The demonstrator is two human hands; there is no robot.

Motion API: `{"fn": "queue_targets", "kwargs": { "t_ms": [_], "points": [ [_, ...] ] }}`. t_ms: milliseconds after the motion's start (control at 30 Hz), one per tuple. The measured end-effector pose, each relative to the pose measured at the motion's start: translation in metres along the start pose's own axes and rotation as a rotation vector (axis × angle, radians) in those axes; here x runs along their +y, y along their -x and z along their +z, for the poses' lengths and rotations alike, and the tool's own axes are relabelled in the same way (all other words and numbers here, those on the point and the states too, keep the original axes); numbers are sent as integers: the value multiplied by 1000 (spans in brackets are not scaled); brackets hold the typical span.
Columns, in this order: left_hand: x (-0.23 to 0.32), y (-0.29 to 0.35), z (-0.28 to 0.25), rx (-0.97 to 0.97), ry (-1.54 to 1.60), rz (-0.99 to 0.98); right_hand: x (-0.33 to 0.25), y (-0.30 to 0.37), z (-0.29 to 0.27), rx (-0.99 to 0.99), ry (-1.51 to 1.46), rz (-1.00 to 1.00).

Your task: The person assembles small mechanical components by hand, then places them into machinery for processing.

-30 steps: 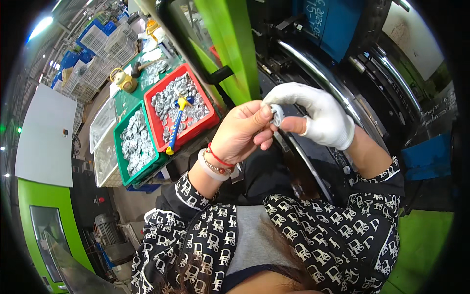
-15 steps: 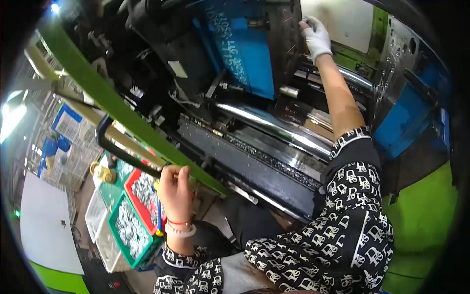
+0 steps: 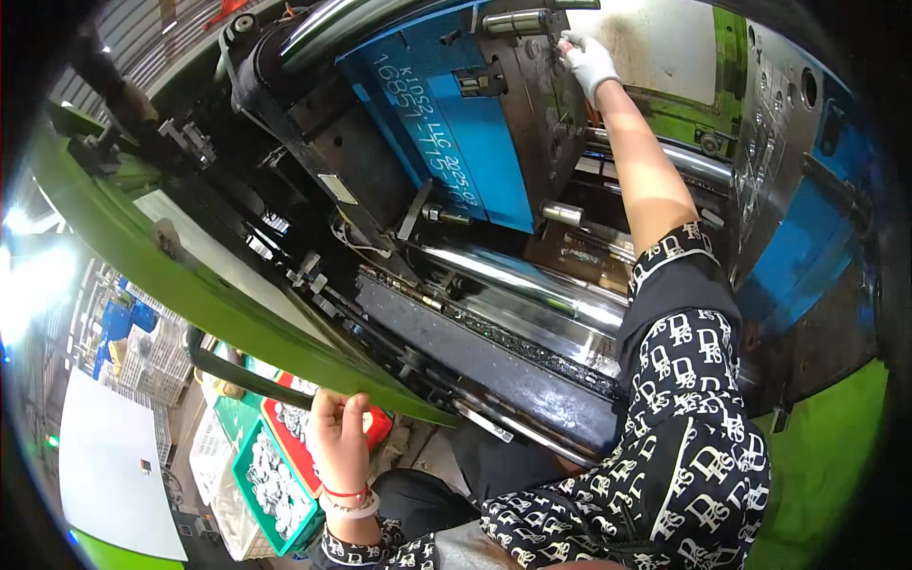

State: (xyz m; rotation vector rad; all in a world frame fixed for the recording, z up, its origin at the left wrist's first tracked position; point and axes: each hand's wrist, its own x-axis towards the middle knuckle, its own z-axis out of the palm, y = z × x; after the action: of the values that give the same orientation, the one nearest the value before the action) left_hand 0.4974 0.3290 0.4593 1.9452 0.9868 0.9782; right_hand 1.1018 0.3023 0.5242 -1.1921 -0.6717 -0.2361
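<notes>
My left hand (image 3: 340,446), bare with a red string and a pale bracelet at the wrist, is closed around the lower end of a black door handle (image 3: 237,372). That handle is fixed to the green frame of a machine door (image 3: 223,271). My right arm reaches deep between two mold halves. In a white glove with bare fingertips, my right hand (image 3: 591,68) is beside the dark metal face of the left, blue-sided mold half (image 3: 465,133). Its fingers are curled together, and whatever they hold is too small to make out. Facing it stands the right mold half (image 3: 774,142).
Polished guide rods (image 3: 522,280) run below my right arm. At lower left, a green bin (image 3: 255,475) and a red bin (image 3: 302,461) hold many small silvery parts. A white panel (image 3: 114,465) stands farther left.
The view has tilted, so more of the mold's blue side and upper rod shows and the bins appear lower. My left hand stays at the handle; my right hand stays by the mold face.
</notes>
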Motion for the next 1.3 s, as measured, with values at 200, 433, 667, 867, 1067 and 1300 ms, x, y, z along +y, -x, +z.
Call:
{"fn": "queue_targets", "kwargs": {
  "t_ms": [200,433,667,867,1067,1300],
  "points": [
    [-2,-3,0,-29,23,15,1,-9,-14,45,558,-270],
    [-2,0,1,-10,69,5,-11,1,-4,77,631,-246],
    [-3,-1,0,-19,88,8,-5,-5,-6,22,508,-182],
    [-3,-2,0,-34,111,9,-2,-8,-11,47,613,-250],
    [-5,-1,-2,-30,101,6,-11,0,-4,-37,414,-131],
    [-4,-2,-2,-39,88,10,-6,-6,-9,-39,421,-117]
  ]
}}
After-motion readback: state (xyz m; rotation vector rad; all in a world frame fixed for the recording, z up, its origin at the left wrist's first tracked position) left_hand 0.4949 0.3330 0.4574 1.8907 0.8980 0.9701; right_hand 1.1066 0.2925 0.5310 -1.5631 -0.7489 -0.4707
